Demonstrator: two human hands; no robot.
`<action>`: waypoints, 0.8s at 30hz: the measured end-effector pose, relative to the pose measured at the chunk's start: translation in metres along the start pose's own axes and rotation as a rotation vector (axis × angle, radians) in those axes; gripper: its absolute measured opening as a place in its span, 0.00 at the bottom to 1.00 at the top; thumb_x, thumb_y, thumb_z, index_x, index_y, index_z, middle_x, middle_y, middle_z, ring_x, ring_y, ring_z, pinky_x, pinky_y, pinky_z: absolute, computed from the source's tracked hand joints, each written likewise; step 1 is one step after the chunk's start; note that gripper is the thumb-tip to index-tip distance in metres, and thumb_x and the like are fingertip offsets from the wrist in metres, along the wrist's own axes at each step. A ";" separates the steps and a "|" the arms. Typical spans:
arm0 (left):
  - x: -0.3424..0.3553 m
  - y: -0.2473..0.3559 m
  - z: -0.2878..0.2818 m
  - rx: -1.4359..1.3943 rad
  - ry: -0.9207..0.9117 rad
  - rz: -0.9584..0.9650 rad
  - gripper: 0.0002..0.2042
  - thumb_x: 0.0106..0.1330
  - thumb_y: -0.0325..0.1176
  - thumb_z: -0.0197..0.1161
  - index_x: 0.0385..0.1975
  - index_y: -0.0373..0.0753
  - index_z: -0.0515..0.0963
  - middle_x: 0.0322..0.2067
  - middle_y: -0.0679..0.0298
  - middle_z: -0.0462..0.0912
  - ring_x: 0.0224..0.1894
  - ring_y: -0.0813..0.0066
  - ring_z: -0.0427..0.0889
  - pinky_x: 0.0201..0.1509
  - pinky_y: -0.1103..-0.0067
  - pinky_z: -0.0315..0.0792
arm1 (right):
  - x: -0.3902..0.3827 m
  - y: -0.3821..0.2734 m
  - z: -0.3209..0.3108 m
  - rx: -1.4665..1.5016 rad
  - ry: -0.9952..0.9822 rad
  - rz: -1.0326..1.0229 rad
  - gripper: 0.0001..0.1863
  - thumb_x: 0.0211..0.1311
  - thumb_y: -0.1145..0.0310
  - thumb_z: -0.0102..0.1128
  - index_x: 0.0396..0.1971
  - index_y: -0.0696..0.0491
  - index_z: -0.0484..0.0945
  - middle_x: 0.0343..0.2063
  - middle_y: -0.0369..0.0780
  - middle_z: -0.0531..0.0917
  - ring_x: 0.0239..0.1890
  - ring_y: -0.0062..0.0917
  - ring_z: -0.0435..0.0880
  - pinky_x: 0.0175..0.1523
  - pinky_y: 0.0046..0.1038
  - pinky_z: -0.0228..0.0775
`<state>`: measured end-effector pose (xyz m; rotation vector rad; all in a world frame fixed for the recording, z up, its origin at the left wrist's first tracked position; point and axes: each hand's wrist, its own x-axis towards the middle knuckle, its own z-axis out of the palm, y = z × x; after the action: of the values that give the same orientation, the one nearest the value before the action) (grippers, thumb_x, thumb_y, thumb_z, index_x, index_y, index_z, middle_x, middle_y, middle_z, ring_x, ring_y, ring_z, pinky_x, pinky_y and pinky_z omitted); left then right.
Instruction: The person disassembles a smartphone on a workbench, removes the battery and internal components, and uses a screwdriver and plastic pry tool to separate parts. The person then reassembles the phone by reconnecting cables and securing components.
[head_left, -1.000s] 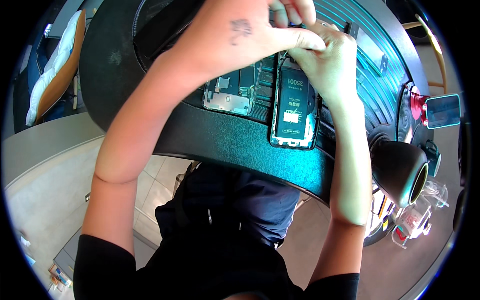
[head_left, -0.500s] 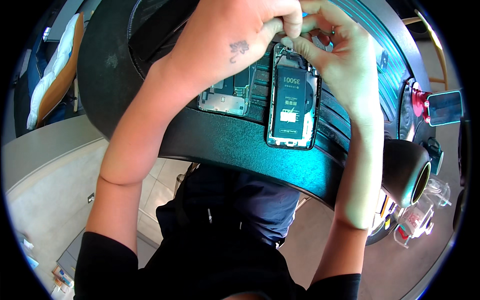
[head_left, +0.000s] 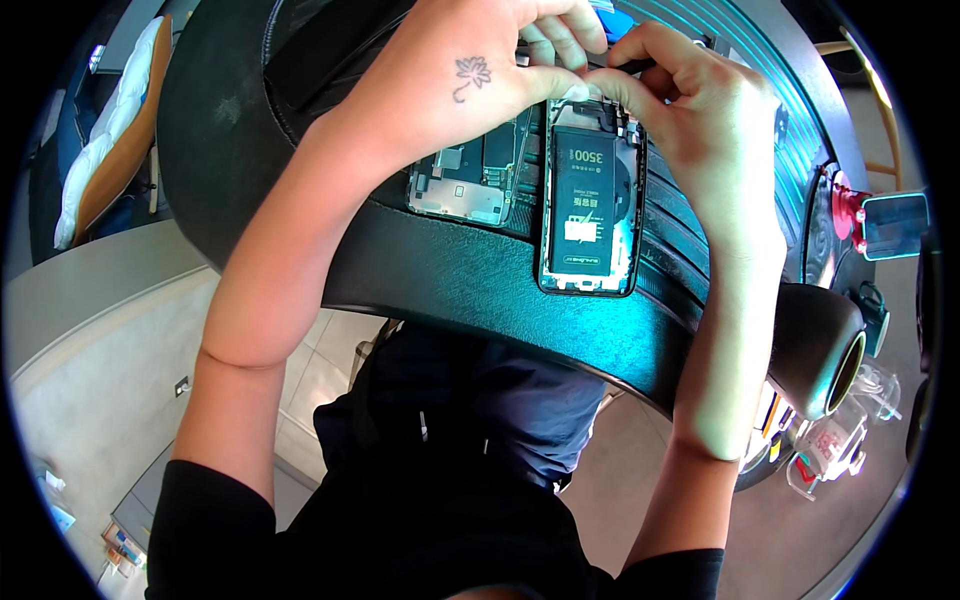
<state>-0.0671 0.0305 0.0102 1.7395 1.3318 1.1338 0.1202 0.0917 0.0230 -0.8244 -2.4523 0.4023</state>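
Observation:
An opened phone with its black battery showing lies on the dark mat near the table's front edge. My left hand rests over the phone's top end, thumb pressed on its upper rim. My right hand meets it there, fingers pinched on a thin dark tool at the phone's top edge. What the fingertips grip is partly hidden. A second opened phone frame with bare circuit parts lies just left of the first, half under my left hand.
A black cup-like holder stands at the table's right edge, with a red-based stand and a small screen behind it. Clear plastic containers sit lower right. A cushioned chair is at far left, tiled floor below.
Both hands have shifted up to the phone's top end and closed together there. The phone has slid slightly left and sits straighter on the mat.

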 end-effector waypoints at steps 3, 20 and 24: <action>-0.002 0.007 0.004 0.099 -0.008 0.098 0.15 0.54 0.23 0.72 0.41 0.32 0.78 0.32 0.56 0.84 0.34 0.68 0.85 0.41 0.76 0.77 | -0.001 -0.008 -0.003 -0.057 -0.038 0.008 0.07 0.55 0.66 0.73 0.32 0.51 0.85 0.19 0.36 0.84 0.20 0.18 0.83 0.28 0.20 0.72; 0.001 -0.001 0.010 0.075 0.041 0.046 0.20 0.54 0.17 0.68 0.47 0.33 0.72 0.29 0.61 0.82 0.34 0.75 0.84 0.41 0.78 0.75 | 0.011 -0.019 -0.021 0.272 -0.112 0.016 0.07 0.55 0.82 0.66 0.34 0.59 0.80 0.23 0.42 0.83 0.23 0.25 0.83 0.31 0.25 0.73; 0.000 -0.014 0.004 0.008 0.018 0.046 0.18 0.54 0.18 0.69 0.45 0.33 0.74 0.31 0.63 0.82 0.35 0.79 0.81 0.43 0.81 0.75 | 0.006 -0.027 -0.017 0.319 -0.050 0.020 0.05 0.55 0.80 0.67 0.31 0.59 0.81 0.25 0.42 0.84 0.23 0.25 0.82 0.31 0.24 0.73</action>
<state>-0.0690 0.0344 -0.0037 1.7777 1.3146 1.1737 0.1130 0.0765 0.0502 -0.7089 -2.3406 0.8049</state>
